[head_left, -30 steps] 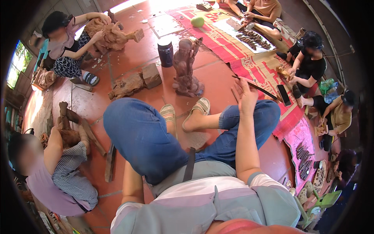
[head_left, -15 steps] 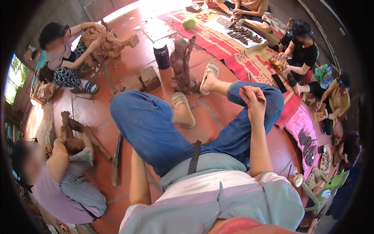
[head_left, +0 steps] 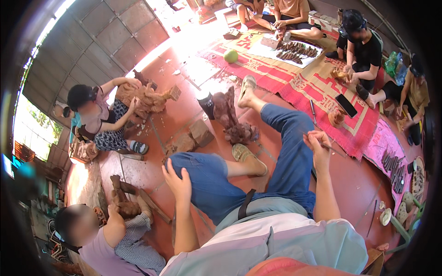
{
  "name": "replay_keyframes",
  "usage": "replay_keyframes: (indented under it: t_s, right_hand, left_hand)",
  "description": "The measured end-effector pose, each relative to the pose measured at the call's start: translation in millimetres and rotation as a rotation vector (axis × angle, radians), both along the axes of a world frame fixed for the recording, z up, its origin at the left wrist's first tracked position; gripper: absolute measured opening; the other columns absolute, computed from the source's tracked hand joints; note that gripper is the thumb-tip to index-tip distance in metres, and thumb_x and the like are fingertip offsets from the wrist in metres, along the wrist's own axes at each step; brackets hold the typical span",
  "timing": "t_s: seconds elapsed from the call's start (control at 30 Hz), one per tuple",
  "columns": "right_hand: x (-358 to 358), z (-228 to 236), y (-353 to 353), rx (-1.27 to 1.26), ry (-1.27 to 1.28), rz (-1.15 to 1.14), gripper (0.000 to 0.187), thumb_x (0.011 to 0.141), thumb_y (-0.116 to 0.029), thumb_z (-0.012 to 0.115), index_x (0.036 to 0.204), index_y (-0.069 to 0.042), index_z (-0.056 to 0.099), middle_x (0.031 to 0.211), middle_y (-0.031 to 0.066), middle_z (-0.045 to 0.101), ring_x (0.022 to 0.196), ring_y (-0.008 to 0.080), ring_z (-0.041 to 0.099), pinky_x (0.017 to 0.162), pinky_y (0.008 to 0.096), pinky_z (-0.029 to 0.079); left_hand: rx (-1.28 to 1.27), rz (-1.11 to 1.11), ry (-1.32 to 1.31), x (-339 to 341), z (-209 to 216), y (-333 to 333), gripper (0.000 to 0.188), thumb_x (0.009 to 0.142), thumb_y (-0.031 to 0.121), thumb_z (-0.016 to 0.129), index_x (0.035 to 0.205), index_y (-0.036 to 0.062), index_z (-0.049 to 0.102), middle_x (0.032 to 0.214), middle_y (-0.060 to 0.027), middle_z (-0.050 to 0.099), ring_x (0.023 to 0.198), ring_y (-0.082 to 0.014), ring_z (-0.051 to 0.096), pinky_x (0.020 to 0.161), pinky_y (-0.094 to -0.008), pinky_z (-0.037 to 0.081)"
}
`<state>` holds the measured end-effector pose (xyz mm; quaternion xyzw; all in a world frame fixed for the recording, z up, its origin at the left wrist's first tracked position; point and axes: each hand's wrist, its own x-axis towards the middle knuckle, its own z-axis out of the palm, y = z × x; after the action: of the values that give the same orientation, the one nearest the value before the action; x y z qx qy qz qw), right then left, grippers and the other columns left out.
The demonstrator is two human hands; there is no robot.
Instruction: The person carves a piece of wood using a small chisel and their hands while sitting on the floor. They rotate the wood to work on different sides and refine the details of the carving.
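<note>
The right hand (head_left: 318,147) grips a slim rod-shaped tool (head_left: 337,150) between thumb and fingers beside the right leg, while the left hand (head_left: 178,181) rests, fingers spread, on the blue-jeaned left knee (head_left: 197,166). Ahead, a dark wooden figure carving (head_left: 229,115) stands on the tiles by the feet, with a dark cylindrical canister (head_left: 206,106) just behind it, contents not visible. Outward to the right, a round woven tray (head_left: 418,192) holds small, indistinct items; farther off lies a green plastic bag (head_left: 391,64), contents likewise indeterminable.
</note>
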<state>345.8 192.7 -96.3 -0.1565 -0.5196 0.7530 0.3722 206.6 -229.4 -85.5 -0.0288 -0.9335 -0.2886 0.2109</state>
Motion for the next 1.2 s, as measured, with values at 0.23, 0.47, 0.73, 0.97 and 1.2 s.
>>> replay_keyframes:
  t_s: [0.23,0.47,0.73,0.97,1.2]
  right_hand:
    - [-44,-42,14,-0.190,0.042,0.049,0.007,0.092,0.001,0.061,0.094,-0.003,0.056,0.107,0.0082,0.058,0.097,0.0204,0.066,0.086,0.0321,0.057]
    - [-81,-36,18,-0.225,-0.121,0.286,0.024,0.097,-0.009,0.058,0.117,0.003,0.058,0.108,0.0125,0.065,0.099,0.0172,0.066,0.088,0.0299,0.057]
    - [-96,-27,3,-0.151,-0.179,0.307,0.031,0.102,-0.021,0.052,0.119,0.003,0.058,0.114,0.0152,0.064,0.105,0.0243,0.065,0.087,0.0336,0.057]
    - [-59,-19,-29,-0.109,-0.193,0.201,0.028,0.102,-0.019,0.051,0.119,0.002,0.057,0.114,0.0179,0.063,0.097,0.0229,0.068,0.081,0.0332,0.059]
    - [-49,-24,-8,-0.098,-0.296,0.223,0.027,0.100,-0.017,0.056,0.117,0.003,0.060,0.115,0.0161,0.064,0.100,0.0226,0.067,0.085,0.0328,0.058]
  left_hand:
    - [-0.185,0.112,0.055,-8,-14,25,0.063,0.088,0.013,0.054,0.147,0.0085,0.033,0.148,-0.0364,0.021,0.136,-0.0509,0.028,0.111,-0.0541,0.027]
    - [-0.167,0.077,-0.178,-38,36,18,0.062,0.083,0.023,0.064,0.140,0.0066,0.046,0.145,-0.0226,0.041,0.133,-0.0430,0.038,0.109,-0.0497,0.032]
    - [-0.154,-0.778,0.017,-168,87,147,0.098,0.073,0.042,0.079,0.148,0.0037,0.031,0.148,-0.0220,0.035,0.139,-0.0379,0.031,0.114,-0.0468,0.026]
    - [-0.114,-0.994,-0.218,-202,78,177,0.056,0.078,0.027,0.078,0.125,0.0060,0.055,0.117,-0.0155,0.062,0.106,-0.0298,0.061,0.093,-0.0393,0.048]
    - [-0.074,-0.665,-0.013,-157,53,210,0.048,0.081,0.030,0.075,0.115,0.0044,0.053,0.108,-0.0199,0.062,0.098,-0.0361,0.062,0.085,-0.0439,0.050]
